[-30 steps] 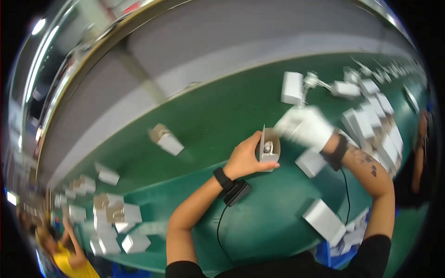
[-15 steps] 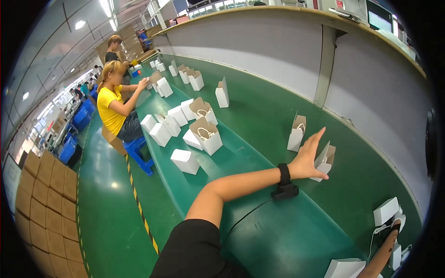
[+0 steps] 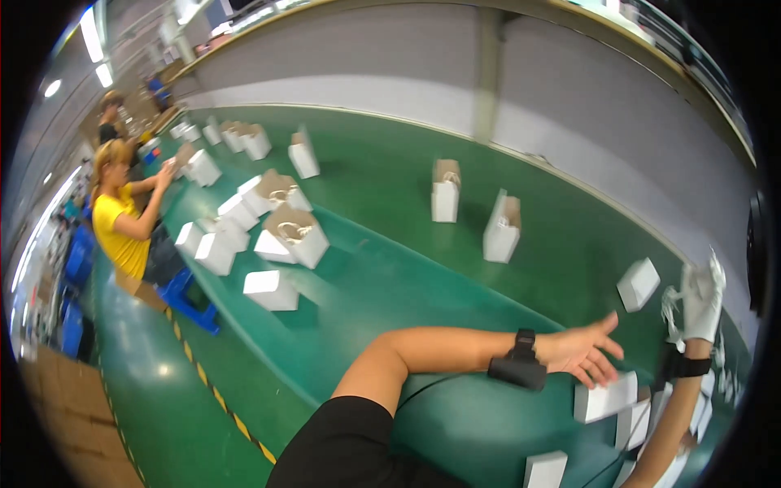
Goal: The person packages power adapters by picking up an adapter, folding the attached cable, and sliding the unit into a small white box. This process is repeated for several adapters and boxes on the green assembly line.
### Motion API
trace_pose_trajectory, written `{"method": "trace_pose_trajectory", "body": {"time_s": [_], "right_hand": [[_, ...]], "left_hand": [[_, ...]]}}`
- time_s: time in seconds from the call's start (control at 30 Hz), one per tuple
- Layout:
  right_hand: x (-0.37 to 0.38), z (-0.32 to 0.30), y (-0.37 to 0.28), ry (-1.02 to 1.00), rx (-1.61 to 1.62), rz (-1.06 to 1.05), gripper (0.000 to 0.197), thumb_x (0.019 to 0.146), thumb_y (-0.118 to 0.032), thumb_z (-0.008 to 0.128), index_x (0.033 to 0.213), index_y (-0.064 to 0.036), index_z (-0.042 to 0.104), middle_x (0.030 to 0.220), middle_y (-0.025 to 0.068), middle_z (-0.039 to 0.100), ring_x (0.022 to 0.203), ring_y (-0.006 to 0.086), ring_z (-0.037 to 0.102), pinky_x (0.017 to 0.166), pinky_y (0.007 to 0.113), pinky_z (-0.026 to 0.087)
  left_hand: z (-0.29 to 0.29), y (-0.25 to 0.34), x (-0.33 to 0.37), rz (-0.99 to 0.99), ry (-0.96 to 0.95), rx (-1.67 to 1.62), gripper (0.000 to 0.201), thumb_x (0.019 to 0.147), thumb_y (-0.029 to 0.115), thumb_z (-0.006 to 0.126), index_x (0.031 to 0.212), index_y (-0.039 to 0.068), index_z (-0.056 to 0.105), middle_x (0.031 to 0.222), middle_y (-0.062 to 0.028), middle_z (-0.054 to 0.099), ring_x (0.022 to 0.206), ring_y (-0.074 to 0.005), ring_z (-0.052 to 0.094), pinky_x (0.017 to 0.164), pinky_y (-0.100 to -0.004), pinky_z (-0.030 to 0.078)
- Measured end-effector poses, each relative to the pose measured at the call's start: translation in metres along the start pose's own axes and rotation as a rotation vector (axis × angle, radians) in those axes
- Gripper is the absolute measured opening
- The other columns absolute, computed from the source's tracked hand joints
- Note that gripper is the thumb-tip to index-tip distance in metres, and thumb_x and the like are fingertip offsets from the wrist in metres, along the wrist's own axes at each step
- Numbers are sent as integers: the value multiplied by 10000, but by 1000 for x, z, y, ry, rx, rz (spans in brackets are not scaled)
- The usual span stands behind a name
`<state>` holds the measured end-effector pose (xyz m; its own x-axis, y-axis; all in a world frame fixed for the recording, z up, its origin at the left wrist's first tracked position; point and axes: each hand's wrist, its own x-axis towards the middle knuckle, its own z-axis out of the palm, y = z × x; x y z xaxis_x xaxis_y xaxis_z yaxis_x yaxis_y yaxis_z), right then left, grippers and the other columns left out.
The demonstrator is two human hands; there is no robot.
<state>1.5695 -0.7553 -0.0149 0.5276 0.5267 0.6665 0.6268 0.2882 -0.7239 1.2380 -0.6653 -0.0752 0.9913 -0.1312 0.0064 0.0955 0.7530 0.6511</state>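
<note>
Away from the tall open white cardboard boxes with brown insides [image 3: 502, 237] comes the bare left hand [image 3: 579, 355], black strap at its wrist, and half a second on it's out over the right of the green tabletop [image 3: 407, 293]! Fingers spread, thumb lifted wide, nothing in the grasp; they reach across the edge of a closed white cardboard box [image 3: 606, 398], though whether they touch it can't be told. That box lies at the near right, just beside more white boxes partly hidden by the right forearm.

Over to the right hand [image 3: 701, 302], in a white glove, up by the far-right edge: fingers extended upward, right next to a blurred bundle of white cord [image 3: 670, 313]. Is it gripping any? Impossible to tell. A tilted white block-shaped box [image 3: 639, 285] sits just left of the cord.

Down the left, a cluster of white boxes, two gaping with pale cord loops showing, and beyond them a co-worker in a yellow shirt [image 3: 122, 228], both hands raised at another box.
</note>
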Motion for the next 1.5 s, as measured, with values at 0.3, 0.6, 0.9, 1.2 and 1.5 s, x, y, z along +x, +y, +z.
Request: {"method": "trace_pose_trajectory", "body": {"time_s": [0.3, 0.6, 0.9, 1.2, 1.5], "right_hand": [[-155, 82, -181, -94, -488, -116, 226, 818, -114, 625, 1020, -14, 639, 999, 58, 634, 924, 132, 575, 767, 259, 484], [-177, 109, -139, 98, 233, 220, 358, 811, -113, 670, 1140, -10, 576, 1129, 64, 605, 1062, 160, 538, 893, 303, 451], [-175, 15, -83, -79, 738, 569, 550, 828, -253, 706, 1271, -43, 456, 1151, 82, 567, 1026, 144, 568, 858, 319, 506], [-198, -25, -158, -154, 1172, 715, 523, 919, -330, 569, 1308, -13, 421, 1182, 131, 552, 995, 216, 603, 834, 365, 539], [-213, -1, -182, -216, 1339, 882, 659, 899, -376, 591, 1385, -19, 325, 1336, 217, 433, 1067, 299, 574, 810, 418, 542]], "left_hand": [[-20, 8, 76, 463, -263, -485, 214, 950, 214, 523, 1063, 33, 542, 695, -5, 502, 762, -151, 588, 621, -274, 454], [36, -1, 73, 700, 75, 370, 472, 977, 306, 456, 1328, -11, 446, 1442, -164, 390, 1173, -215, 496, 991, -324, 380], [-19, 33, 145, 365, 203, 673, 728, 906, 559, 462, 1392, 27, 360, 1360, -152, 475, 1173, -241, 500, 979, -333, 389], [-97, 73, 181, 17, 263, 682, 758, 699, 71, 673, 1373, -13, 337, 1293, -154, 502, 1220, -277, 478, 1017, -408, 389], [-54, 30, 57, -33, 77, 583, 951, 609, -90, 631, 1457, 56, 227, 1362, -88, 433, 1271, -221, 418, 1066, -352, 315]]}}
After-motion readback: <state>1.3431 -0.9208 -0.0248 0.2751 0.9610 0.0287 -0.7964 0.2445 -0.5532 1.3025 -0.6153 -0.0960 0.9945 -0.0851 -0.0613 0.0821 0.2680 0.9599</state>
